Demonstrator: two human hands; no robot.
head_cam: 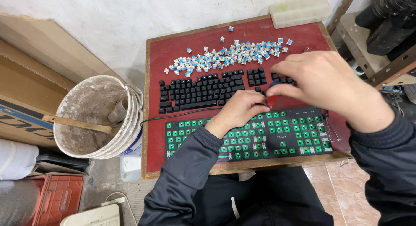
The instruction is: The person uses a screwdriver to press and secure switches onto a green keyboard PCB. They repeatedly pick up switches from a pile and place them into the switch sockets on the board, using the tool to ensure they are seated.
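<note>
— Seen, biggest first? Red wooden tabletop (182,48); near edge, black keyboard frame with bare green switch sockets (277,137); farther off, rows of loose black plastic keycaps (203,89); beyond, scattered small blue-and-white key switches (229,54).

— Hands? Left hand (240,111) pressing down on frame's far edge. Right hand (329,85) pinched on small red-and-blue puller tool (272,93). Close together. Likely light, rigid, brittle-pinned; best gripped by sides.

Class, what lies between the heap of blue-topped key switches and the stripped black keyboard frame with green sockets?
In the head view, rows of loose black keycaps lie between the switch heap and the keyboard frame.
</note>
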